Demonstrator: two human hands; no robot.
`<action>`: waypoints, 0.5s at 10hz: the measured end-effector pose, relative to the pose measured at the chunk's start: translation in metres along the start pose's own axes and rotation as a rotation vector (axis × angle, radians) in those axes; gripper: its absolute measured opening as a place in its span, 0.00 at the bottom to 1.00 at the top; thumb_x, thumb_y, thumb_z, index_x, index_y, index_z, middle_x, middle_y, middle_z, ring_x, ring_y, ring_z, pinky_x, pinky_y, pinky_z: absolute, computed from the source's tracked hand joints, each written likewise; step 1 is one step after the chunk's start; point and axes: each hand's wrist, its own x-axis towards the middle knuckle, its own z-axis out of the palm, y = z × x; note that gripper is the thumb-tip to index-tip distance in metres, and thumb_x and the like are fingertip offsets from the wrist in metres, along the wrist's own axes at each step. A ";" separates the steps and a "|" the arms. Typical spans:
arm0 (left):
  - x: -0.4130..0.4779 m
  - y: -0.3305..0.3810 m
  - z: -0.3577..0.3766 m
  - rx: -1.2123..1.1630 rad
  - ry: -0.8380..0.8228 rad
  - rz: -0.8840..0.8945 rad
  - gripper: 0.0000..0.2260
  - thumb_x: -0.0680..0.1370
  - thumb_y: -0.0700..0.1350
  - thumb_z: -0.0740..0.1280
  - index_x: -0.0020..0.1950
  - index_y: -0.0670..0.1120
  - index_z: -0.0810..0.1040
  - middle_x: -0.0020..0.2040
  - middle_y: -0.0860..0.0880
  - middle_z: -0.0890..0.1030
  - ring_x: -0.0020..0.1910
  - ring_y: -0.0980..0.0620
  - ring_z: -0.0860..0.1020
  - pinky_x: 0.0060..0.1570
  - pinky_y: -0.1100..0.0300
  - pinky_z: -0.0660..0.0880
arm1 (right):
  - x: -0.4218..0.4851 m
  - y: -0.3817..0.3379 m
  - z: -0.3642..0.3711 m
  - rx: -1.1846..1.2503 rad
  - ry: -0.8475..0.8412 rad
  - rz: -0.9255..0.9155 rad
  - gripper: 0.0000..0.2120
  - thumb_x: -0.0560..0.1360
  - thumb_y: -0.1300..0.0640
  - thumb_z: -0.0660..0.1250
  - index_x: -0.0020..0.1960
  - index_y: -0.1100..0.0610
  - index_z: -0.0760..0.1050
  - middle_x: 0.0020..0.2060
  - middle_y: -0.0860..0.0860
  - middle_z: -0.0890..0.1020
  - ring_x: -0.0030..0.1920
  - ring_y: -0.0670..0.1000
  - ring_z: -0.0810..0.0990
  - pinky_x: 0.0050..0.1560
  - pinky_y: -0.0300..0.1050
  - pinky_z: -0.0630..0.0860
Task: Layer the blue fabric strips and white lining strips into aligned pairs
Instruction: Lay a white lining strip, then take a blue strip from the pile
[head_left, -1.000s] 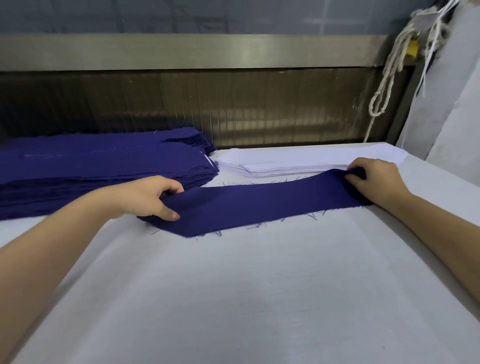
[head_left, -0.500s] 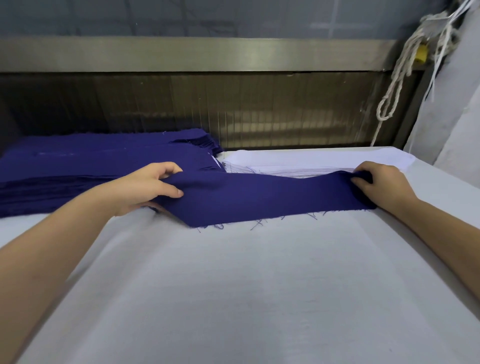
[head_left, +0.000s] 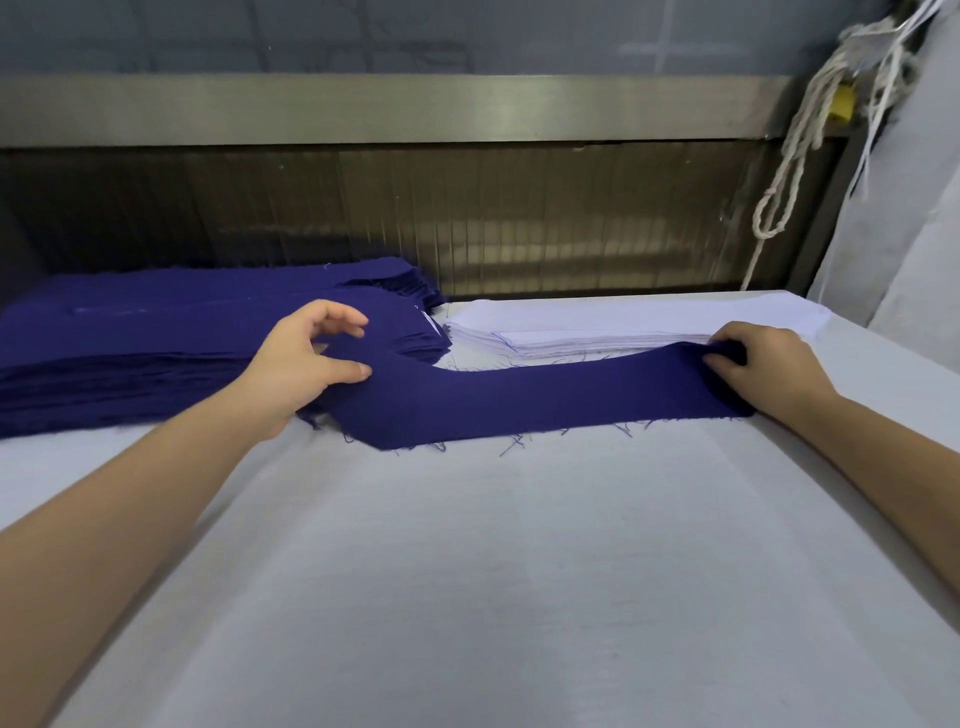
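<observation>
1. Head view: my right hand (head_left: 763, 369) grips the blue strip (head_left: 545, 395) at its right end, beside the white lining pile (head_left: 597, 327); my left hand (head_left: 301, 364), loosely open, thumbs the other end.
2. Uneven pulling may skew it.
3. Frayed threads (head_left: 514, 441) may snag.

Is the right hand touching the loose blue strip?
Touching. In the head view the right hand grips the end of the blue strip, fingers curled round it.
</observation>
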 end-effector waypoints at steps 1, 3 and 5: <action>0.000 0.000 0.005 0.008 0.080 0.051 0.20 0.68 0.31 0.73 0.49 0.54 0.75 0.50 0.59 0.76 0.56 0.57 0.72 0.51 0.70 0.64 | 0.000 0.000 0.000 -0.006 -0.010 -0.001 0.09 0.75 0.60 0.67 0.54 0.61 0.78 0.49 0.59 0.82 0.51 0.61 0.77 0.50 0.53 0.74; -0.005 0.007 0.011 -0.091 0.056 0.040 0.27 0.68 0.29 0.72 0.50 0.62 0.74 0.63 0.56 0.69 0.53 0.61 0.72 0.38 0.68 0.74 | 0.000 0.000 -0.001 -0.005 -0.019 0.006 0.09 0.75 0.60 0.66 0.54 0.61 0.78 0.50 0.59 0.81 0.51 0.61 0.76 0.51 0.53 0.74; -0.006 0.002 0.010 -0.220 -0.145 0.011 0.28 0.69 0.28 0.71 0.57 0.57 0.73 0.53 0.53 0.82 0.53 0.61 0.79 0.47 0.67 0.75 | -0.001 -0.001 -0.001 0.009 -0.017 0.019 0.08 0.74 0.60 0.66 0.53 0.60 0.78 0.49 0.58 0.82 0.51 0.60 0.76 0.49 0.50 0.73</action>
